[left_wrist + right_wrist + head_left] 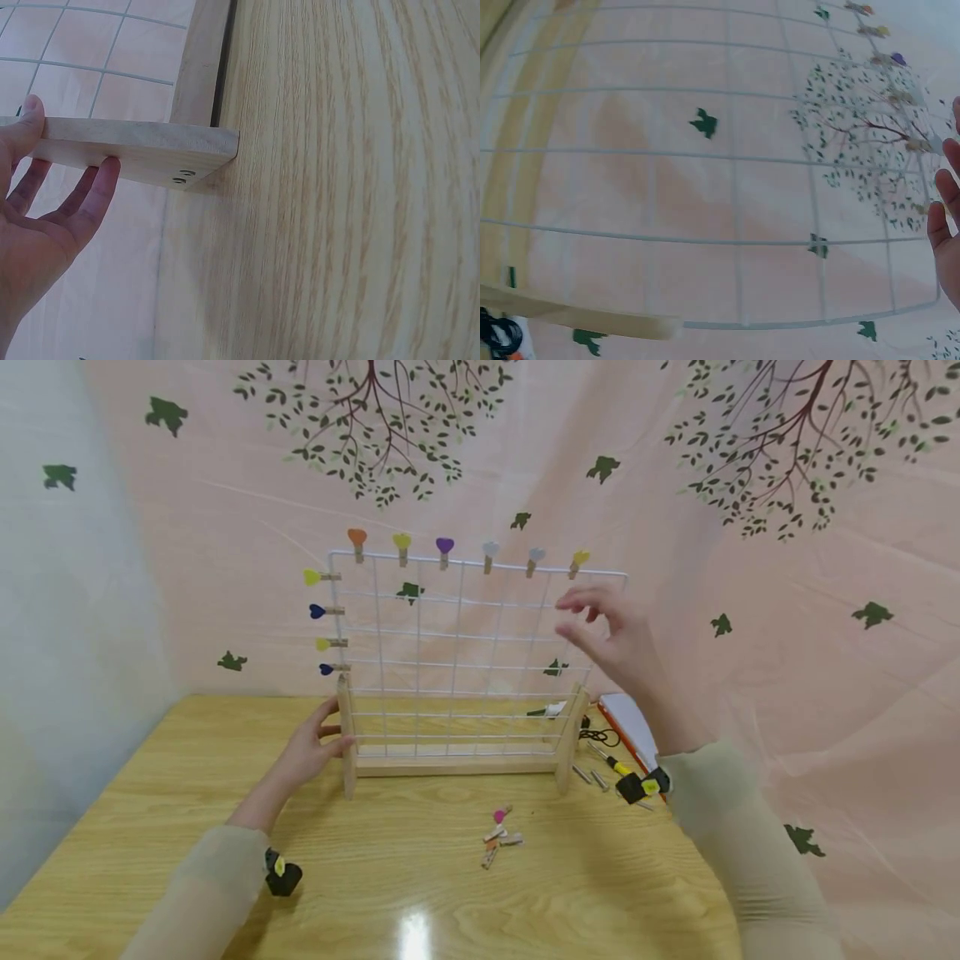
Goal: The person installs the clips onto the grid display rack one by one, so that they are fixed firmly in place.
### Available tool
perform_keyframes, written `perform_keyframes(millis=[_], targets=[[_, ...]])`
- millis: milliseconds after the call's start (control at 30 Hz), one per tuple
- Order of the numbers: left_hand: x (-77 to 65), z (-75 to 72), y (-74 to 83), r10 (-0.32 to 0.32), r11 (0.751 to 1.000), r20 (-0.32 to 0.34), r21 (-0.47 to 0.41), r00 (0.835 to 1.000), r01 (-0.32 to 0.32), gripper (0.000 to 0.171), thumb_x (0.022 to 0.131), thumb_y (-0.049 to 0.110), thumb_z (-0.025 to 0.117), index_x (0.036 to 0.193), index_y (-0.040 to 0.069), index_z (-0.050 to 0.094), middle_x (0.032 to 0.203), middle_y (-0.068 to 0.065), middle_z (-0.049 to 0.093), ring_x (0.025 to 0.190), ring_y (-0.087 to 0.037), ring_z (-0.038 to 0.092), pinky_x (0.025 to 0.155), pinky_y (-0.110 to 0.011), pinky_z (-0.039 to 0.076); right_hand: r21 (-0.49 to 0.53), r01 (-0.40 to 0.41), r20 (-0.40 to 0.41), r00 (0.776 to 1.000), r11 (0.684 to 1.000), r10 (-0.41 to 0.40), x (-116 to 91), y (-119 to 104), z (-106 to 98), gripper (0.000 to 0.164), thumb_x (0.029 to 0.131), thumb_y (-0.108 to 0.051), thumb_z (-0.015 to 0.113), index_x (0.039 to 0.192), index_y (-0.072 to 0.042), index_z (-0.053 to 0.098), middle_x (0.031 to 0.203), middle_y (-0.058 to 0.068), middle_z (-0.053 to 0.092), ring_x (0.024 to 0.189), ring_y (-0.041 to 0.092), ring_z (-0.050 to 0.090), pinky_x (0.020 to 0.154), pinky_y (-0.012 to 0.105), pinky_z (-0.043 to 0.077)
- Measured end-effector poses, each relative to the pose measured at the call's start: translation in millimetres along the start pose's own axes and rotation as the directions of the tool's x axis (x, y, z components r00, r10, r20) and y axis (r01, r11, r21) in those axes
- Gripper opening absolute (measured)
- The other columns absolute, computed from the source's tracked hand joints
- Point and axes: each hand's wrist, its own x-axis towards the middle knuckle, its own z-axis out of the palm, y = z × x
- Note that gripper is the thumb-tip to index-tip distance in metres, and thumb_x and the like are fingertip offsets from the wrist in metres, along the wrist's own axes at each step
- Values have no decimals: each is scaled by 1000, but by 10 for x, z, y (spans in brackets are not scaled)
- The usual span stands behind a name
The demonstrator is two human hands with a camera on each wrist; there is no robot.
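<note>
A white wire grid (465,561) stands upright in a wooden stand (457,767). Heart-topped clothespins line its top edge, from an orange one (357,536) to a yellow one (581,557); yellow and dark blue ones are clipped down the left side. My left hand (309,750) grips the stand's left upright (142,142), thumb on one face and fingertips on the other. Near the grid's upper right corner, my right hand (618,631) is raised with thumb and fingers apart, holding nothing. In the right wrist view only some of its fingers (949,196) show.
Several loose clothespins (512,839), one with a pink heart, lie on the table before the stand. Behind its right upright are a yellow-black screwdriver (619,767), metal rods (600,780), a black cable (602,739) and a white, orange-edged flat object (632,727). A printed cloth hangs behind.
</note>
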Motion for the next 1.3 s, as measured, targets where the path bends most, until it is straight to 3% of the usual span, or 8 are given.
perform_keyframes(millis=[100,200,367,500,600,900,1133,1300], targets=[[-1,3,4,-1,1000,1,-4,1000,1,71,87,12,57,143,12,15,143,-21,19,115,-46,40,73,-42,53,29,-32,110,994,999,28,-266,-2,193,29,71,7,68,99,3,61,101,17,60,83,18,50,69,25,41],[0,7,2,-5,1000,1,-1,1000,5,70,87,11,57,143,13,15,144,-20,19,115,-45,40,73,-41,54,59,-120,250,963,991,102,-571,51,397,34,72,2,70,104,0,61,106,14,59,84,15,50,69,23,41],[4,15,-3,-14,1000,1,1,1000,14,70,87,10,56,143,14,15,144,-19,19,115,-45,40,73,-41,53,39,-270,475,852,962,220,-1249,455,833,40,76,-18,70,115,-13,58,112,-2,57,87,13,50,71,28,44],[5,14,-9,-17,1000,-2,-2,1000,17,70,87,10,56,143,14,15,143,-20,20,116,-44,40,73,-41,53,27,-269,606,770,963,198,-1673,716,1117,41,77,-23,70,116,-17,58,113,-6,56,87,17,54,69,32,48],[1,11,0,-13,1000,-5,-5,1000,13,70,87,10,56,143,13,15,142,-20,21,116,-44,40,73,-41,53,53,-259,661,733,965,160,-1851,835,1252,37,77,-22,69,113,-14,60,112,-3,57,91,18,55,72,31,49],[9,2,-7,-5,1000,-6,4,1000,5,70,87,10,56,143,13,15,143,-20,19,115,-45,40,73,-42,53,86,-261,776,623,962,100,-1926,953,1422,22,81,-26,64,102,-19,66,105,-7,58,98,5,52,86,23,45],[3,1,20,-17,1000,-2,0,1000,17,71,86,14,58,143,14,15,144,-19,19,115,-45,40,74,-42,53,57,-225,793,602,973,93,-1883,947,1472,14,79,-26,66,91,-20,67,95,-11,58,91,2,52,84,21,45],[5,6,21,-24,1000,-5,-4,1000,24,71,86,13,58,143,14,16,143,-19,19,115,-45,40,74,-42,53,38,-297,819,556,954,140,-1836,900,1431,12,79,-24,66,90,-19,66,88,-12,61,83,0,54,76,18,47]])
